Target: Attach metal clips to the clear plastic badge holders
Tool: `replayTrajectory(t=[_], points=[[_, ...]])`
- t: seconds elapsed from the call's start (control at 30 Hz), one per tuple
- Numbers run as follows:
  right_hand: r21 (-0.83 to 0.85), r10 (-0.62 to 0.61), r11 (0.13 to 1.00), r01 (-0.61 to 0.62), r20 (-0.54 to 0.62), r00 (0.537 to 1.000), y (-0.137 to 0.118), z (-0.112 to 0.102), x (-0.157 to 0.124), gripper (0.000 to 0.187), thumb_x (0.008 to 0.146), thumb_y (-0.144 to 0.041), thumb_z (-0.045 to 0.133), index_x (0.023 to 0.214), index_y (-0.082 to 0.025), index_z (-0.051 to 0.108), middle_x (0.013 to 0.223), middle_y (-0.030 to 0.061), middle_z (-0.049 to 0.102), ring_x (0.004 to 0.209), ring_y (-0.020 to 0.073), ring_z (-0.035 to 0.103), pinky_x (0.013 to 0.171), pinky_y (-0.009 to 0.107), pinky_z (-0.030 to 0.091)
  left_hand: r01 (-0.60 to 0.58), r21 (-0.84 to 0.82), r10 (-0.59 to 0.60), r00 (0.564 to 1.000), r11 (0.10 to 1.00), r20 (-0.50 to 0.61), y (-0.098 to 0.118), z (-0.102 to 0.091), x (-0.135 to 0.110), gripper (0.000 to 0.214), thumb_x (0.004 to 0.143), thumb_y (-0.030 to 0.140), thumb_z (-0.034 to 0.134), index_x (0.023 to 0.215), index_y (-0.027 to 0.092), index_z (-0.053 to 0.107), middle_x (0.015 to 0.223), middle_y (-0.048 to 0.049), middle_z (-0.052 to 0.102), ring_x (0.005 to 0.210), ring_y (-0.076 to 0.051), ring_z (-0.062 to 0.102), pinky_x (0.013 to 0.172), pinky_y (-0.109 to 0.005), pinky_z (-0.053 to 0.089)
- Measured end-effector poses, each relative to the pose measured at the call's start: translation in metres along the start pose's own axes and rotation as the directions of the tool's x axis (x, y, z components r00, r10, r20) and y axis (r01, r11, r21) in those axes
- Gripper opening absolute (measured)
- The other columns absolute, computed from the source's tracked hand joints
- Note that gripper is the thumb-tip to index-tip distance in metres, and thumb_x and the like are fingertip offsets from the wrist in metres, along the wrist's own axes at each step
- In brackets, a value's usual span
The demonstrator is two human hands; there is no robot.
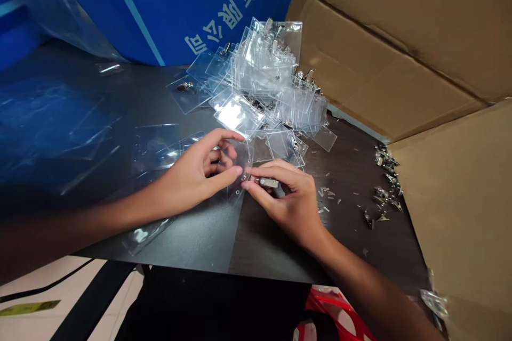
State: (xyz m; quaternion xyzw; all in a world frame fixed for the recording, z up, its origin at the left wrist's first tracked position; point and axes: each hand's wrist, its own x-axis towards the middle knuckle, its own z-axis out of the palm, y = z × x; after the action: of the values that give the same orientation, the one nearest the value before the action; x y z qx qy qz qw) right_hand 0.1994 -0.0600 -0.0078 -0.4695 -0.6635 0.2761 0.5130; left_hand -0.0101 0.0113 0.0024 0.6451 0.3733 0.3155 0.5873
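Observation:
Between my hands is a clear plastic badge holder (239, 159), its slotted edge turned to the right. My left hand (212, 168) is closed on it, the thumb near that edge and the other fingers curled behind. In my right hand (290, 192) a metal badge clip (269, 183) is pinched between thumb and forefinger, right at the holder's edge. Fingertips hide whether the strap is fastened through the slot. Just beyond my hands, a heap of clear badge holders (260, 69) with metal clips rises on the dark table (196, 250).
Loose metal clips (384, 194) lie at the table's right side, by a cardboard box (452, 181). Small clear plastic bits (328, 194) are scattered nearer. More flat holders (156, 141) and a clear plastic bag (52, 128) are on the left. A blue printed panel (180, 5) stands behind.

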Motion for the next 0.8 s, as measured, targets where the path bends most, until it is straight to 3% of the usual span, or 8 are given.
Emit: replayTrajectory(t=[0.13,0.27,0.4,0.57,0.8], points=[[0.186,0.146,0.972,-0.142,-0.009,0.989,0.0010,0.0017,0.0021,0.015,0.092,-0.020,0.086,0.105,-0.026,0.091,0.096,0.0050,0.088,0.080,0.0174,0.078,0.070,0.031,0.065,0.007,-0.067,-0.008,1.000,0.998,-0.007,-0.0006,-0.0030,0.0010,0.056,0.087,0.028,0.086,0.136,0.021,0.059,0.104,-0.0012,0.058,0.094,-0.017,0.062,0.088,-0.033,0.057],[0.322,0.331,0.888,-0.329,0.049,0.942,0.0016,0.0007,0.0051,0.020,0.081,-0.028,0.098,0.098,-0.025,0.089,0.096,0.0047,0.088,0.078,0.0182,0.080,0.075,0.032,0.069,0.031,-0.195,-0.021,0.998,0.980,0.051,-0.0035,-0.0041,-0.0002,0.054,0.087,0.026,0.086,0.134,0.022,0.059,0.104,-0.0011,0.056,0.093,-0.016,0.057,0.081,-0.030,0.052],[0.385,0.422,0.817,-0.429,0.107,0.900,0.0009,-0.0009,0.0074,0.028,0.069,-0.023,0.106,0.089,-0.025,0.086,0.093,0.0018,0.088,0.077,0.0155,0.081,0.075,0.027,0.069,0.008,-0.284,0.023,0.994,0.959,0.104,-0.0059,-0.0046,-0.0025,0.059,0.088,0.028,0.086,0.140,0.022,0.060,0.107,-0.0022,0.054,0.092,-0.016,0.052,0.077,-0.028,0.049],[0.413,0.403,0.811,-0.415,0.122,0.907,0.0012,-0.0012,0.0068,0.030,0.068,-0.023,0.107,0.092,-0.025,0.089,0.092,0.0010,0.088,0.075,0.0149,0.079,0.075,0.028,0.069,0.022,-0.202,-0.001,0.995,0.979,0.104,-0.0007,-0.0054,-0.0019,0.062,0.087,0.030,0.090,0.137,0.024,0.054,0.101,0.0004,0.049,0.088,-0.016,0.049,0.075,-0.029,0.047],[0.400,0.316,0.856,-0.327,0.096,0.944,0.0032,0.0003,0.0041,0.030,0.074,-0.017,0.102,0.099,-0.030,0.093,0.100,0.0008,0.090,0.084,0.0169,0.082,0.078,0.029,0.070,-0.021,-0.120,0.020,1.000,0.993,-0.006,0.0001,-0.0042,0.0027,0.065,0.077,0.025,0.094,0.128,0.024,0.054,0.099,0.0017,0.050,0.085,-0.014,0.048,0.075,-0.027,0.046]])
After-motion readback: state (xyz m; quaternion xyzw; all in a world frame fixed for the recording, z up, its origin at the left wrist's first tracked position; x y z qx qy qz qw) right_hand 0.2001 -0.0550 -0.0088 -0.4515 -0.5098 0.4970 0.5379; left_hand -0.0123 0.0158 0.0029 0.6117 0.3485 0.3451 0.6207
